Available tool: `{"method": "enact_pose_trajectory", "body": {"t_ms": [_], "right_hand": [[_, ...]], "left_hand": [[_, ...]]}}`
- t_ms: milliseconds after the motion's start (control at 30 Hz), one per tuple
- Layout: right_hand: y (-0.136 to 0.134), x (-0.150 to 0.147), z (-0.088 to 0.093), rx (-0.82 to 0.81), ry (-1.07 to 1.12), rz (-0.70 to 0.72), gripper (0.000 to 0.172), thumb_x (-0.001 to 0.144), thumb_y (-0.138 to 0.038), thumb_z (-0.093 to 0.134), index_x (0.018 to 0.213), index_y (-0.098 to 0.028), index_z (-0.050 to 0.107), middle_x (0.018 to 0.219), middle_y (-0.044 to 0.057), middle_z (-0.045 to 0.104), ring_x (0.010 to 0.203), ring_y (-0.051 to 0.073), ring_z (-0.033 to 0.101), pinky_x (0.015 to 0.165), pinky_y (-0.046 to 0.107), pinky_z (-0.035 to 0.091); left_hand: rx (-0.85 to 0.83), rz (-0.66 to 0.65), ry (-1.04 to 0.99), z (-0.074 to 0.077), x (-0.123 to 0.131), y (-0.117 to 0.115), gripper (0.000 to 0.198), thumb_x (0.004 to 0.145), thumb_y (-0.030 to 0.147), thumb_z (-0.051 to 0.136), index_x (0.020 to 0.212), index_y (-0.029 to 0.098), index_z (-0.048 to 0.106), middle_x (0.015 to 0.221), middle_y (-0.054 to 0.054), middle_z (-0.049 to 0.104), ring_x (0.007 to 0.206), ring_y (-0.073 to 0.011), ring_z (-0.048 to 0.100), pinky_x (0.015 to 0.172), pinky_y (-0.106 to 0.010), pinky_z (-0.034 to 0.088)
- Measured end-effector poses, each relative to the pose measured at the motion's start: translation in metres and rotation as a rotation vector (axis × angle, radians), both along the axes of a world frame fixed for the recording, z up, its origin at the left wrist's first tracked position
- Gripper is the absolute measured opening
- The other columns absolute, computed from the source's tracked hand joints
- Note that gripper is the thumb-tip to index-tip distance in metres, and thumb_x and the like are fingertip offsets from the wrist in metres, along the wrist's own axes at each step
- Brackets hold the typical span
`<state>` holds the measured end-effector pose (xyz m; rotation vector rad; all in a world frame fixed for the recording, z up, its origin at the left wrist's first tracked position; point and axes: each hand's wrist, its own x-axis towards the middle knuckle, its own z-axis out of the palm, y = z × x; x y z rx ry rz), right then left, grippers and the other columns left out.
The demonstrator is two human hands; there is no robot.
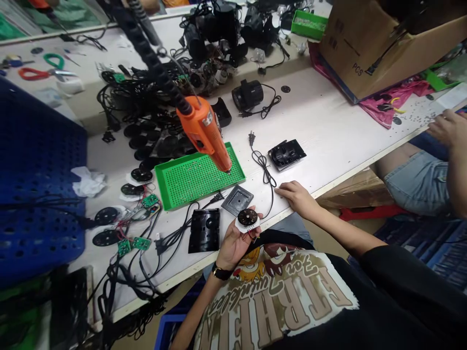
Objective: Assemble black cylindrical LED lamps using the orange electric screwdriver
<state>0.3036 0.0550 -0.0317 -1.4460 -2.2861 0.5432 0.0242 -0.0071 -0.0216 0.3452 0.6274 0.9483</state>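
Observation:
My left hand (235, 247) holds up a round black disc with a white backing (247, 219), with thin wires showing beneath it. My right hand (296, 199) rests on the white bench top (314, 116), its fingers spread and touching a thin black power cord (265, 170). That cord ends in a two-pin plug. Just beyond my hands lie a square dark grey plate (237, 200) and a black plastic housing (204, 231). A black moulded part on a metal base (287, 154) sits farther along. An orange electric screwdriver (203, 131) hangs on a coiled cable over a green perforated tray (199, 176).
Small green circuit boards (141, 243), black discs and tangled cords lie left of the tray. Black motor units crowd the bench's far side. A cardboard box (365, 46) stands at the far right, and a co-worker's hand (448, 129) rests on the bench edge. A blue pegboard (36, 180) stands at the left.

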Motion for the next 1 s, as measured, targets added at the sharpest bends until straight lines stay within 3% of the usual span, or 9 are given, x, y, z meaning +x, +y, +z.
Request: {"method": "enact_pose_trajectory", "body": {"t_ms": [167,367,567,767,867,1000], "right_hand": [[-0.003,0.005,0.004,-0.013,-0.052,0.065,0.039,0.103,-0.015,0.045,0.128,-0.023,0.073,0.124,0.015,0.072,0.111,0.031,0.058,0.097,0.049,0.057],[0.005,0.006,0.006,-0.060,-0.089,0.015,0.031,0.097,-0.008,0.048,0.112,-0.019,0.074,0.115,0.017,0.071,0.102,0.030,0.059,0.095,0.049,0.055],[0.015,-0.002,0.009,-0.123,-0.065,-0.054,0.019,0.091,-0.008,0.055,0.100,-0.018,0.068,0.105,0.014,0.068,0.095,0.027,0.061,0.089,0.042,0.052],[0.020,-0.008,0.031,-0.202,0.051,-0.123,0.018,0.079,-0.005,0.055,0.086,-0.019,0.064,0.085,0.005,0.067,0.074,0.018,0.060,0.072,0.031,0.049],[0.035,-0.027,0.053,-0.235,0.151,-0.103,0.014,0.078,-0.009,0.057,0.084,-0.019,0.064,0.076,0.001,0.066,0.067,0.015,0.059,0.066,0.027,0.047],[0.077,-0.081,0.068,-0.227,0.283,-0.084,0.013,0.085,-0.013,0.059,0.092,-0.019,0.068,0.086,0.002,0.072,0.076,0.015,0.063,0.075,0.028,0.051]], "left_hand": [[-0.006,-0.011,0.019,0.001,0.000,0.001,0.091,0.070,0.062,0.092,0.144,0.016,0.064,0.116,-0.016,0.078,0.081,-0.0179,0.072,0.076,-0.027,0.061],[0.003,-0.021,0.010,0.000,0.000,0.000,0.087,0.073,0.062,0.090,0.140,0.013,0.066,0.124,-0.019,0.076,0.085,-0.0184,0.072,0.076,-0.027,0.059],[0.029,-0.040,-0.006,-0.001,0.001,0.000,0.090,0.075,0.061,0.089,0.146,0.014,0.061,0.127,-0.020,0.075,0.088,-0.0212,0.072,0.076,-0.031,0.058],[0.032,-0.039,-0.130,0.001,0.004,0.000,0.069,0.078,0.051,0.091,0.133,0.016,0.071,0.124,-0.016,0.077,0.086,-0.0183,0.073,0.078,-0.029,0.058],[0.034,-0.049,-0.164,0.002,0.006,0.000,0.068,0.078,0.050,0.091,0.133,0.015,0.070,0.121,-0.016,0.078,0.084,-0.0179,0.074,0.077,-0.029,0.057],[0.043,-0.051,-0.148,0.002,0.005,0.001,0.071,0.079,0.050,0.090,0.136,0.014,0.067,0.123,-0.017,0.077,0.085,-0.0178,0.073,0.079,-0.030,0.056]]}}
